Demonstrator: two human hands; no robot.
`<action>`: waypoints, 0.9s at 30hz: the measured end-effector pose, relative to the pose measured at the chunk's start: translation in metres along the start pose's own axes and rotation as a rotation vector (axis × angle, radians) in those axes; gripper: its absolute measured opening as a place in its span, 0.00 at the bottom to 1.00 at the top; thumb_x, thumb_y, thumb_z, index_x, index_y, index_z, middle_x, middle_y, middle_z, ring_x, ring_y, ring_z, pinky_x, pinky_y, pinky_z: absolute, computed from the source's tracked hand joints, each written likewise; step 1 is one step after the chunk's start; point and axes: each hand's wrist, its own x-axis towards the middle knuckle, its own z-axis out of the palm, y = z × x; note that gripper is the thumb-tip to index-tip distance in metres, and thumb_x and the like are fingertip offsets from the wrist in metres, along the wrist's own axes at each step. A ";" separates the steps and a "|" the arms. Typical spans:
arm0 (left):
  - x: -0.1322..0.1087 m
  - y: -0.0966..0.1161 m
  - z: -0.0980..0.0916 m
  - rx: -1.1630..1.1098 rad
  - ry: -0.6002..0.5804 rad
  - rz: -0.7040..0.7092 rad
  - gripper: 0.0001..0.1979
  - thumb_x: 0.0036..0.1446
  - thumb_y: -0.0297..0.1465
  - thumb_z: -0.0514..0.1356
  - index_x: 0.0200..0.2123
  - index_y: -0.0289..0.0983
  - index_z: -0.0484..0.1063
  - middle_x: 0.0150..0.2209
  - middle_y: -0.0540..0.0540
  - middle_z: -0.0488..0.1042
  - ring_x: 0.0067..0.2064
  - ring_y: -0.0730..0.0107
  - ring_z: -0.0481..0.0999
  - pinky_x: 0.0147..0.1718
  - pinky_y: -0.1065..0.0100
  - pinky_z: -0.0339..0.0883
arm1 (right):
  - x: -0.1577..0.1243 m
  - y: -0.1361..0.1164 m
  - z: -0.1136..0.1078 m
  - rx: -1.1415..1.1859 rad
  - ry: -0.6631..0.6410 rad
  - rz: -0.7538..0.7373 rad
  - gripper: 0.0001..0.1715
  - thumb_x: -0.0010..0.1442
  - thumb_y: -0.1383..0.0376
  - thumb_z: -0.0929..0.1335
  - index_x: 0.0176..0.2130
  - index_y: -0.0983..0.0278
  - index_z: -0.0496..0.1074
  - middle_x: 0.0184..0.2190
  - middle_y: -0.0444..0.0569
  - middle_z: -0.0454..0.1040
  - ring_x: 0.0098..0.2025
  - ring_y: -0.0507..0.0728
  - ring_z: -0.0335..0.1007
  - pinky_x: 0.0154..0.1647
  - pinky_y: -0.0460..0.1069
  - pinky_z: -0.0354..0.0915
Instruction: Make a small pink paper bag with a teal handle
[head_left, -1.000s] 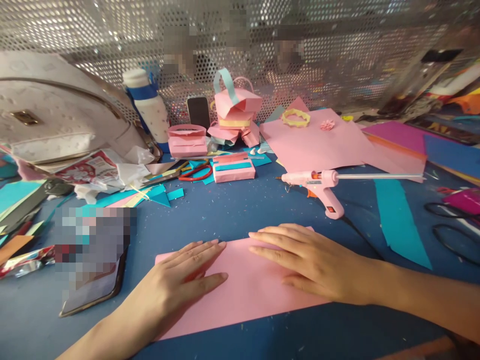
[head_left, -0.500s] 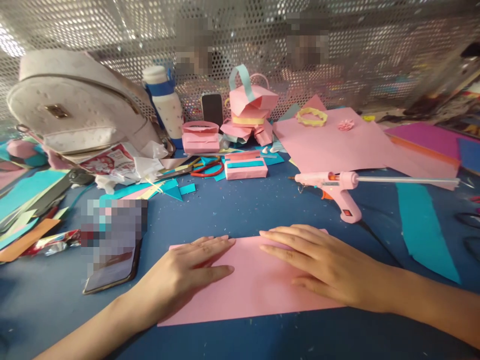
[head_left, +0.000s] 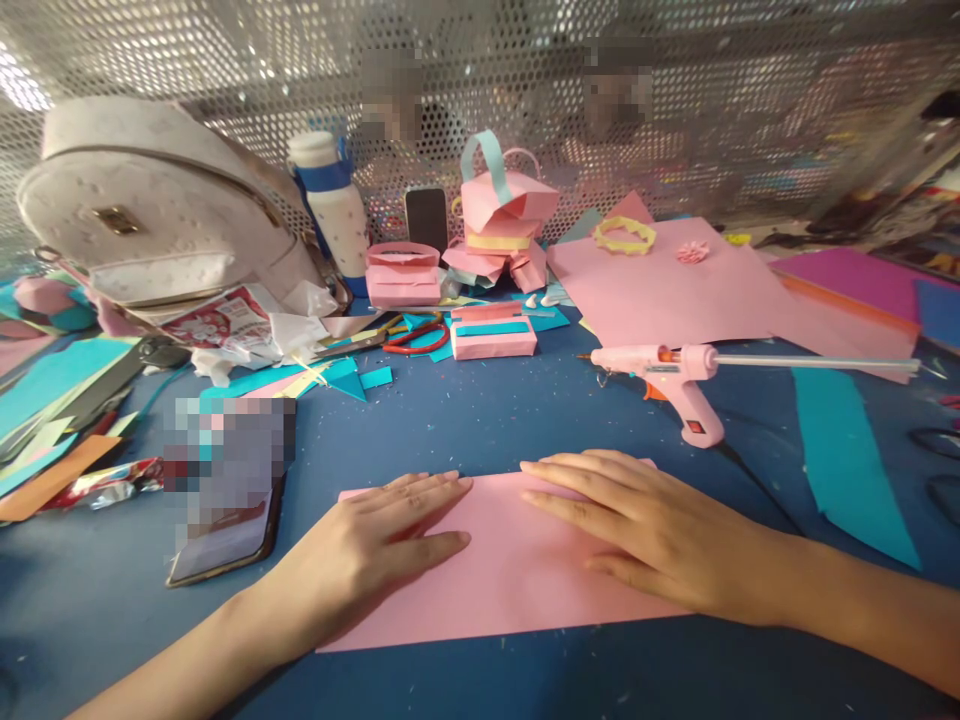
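Note:
A pink sheet of paper (head_left: pixel 510 570) lies flat on the blue table, its far edge partly under my fingers. My left hand (head_left: pixel 375 530) rests on the sheet's left part, palm down with fingers stretched out. On the right part lies my right hand (head_left: pixel 637 520), also flat with its fingers spread. Neither hand grips anything. Beyond my right hand is a pink glue gun (head_left: pixel 686 380) on its side with a clear stick in its back. A small pink paper box with a blue strip (head_left: pixel 493 335) sits farther back.
A phone (head_left: pixel 232 510) lies left of my left hand. Scissors (head_left: pixel 416 335), a bottle (head_left: pixel 330 210), a backpack (head_left: pixel 165 210) and paper bags (head_left: pixel 510 215) stand or lie behind. A blue strip (head_left: pixel 851 460) is at the right, large pink paper (head_left: pixel 667 285) at the back.

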 end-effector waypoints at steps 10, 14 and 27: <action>0.010 0.027 -0.006 0.343 -0.061 0.261 0.19 0.66 0.25 0.49 0.57 0.29 0.68 0.56 0.36 0.72 0.57 0.54 0.73 0.53 0.58 0.72 | 0.007 -0.005 -0.004 -0.135 0.028 -0.026 0.34 0.68 0.56 0.62 0.67 0.65 0.53 0.65 0.52 0.59 0.66 0.59 0.53 0.64 0.57 0.56; 0.008 0.027 -0.004 0.358 -0.035 0.264 0.19 0.67 0.25 0.47 0.57 0.28 0.68 0.56 0.35 0.73 0.58 0.55 0.72 0.52 0.60 0.72 | 0.021 -0.011 -0.006 -0.179 0.073 -0.014 0.30 0.68 0.60 0.62 0.65 0.64 0.57 0.64 0.51 0.62 0.66 0.58 0.54 0.64 0.57 0.56; 0.003 0.025 0.004 0.355 0.037 0.274 0.18 0.65 0.24 0.52 0.56 0.24 0.67 0.53 0.33 0.74 0.56 0.53 0.73 0.52 0.58 0.72 | 0.110 -0.017 -0.008 -0.288 -0.063 -0.294 0.24 0.67 0.67 0.60 0.60 0.69 0.64 0.64 0.52 0.61 0.67 0.60 0.51 0.58 0.56 0.60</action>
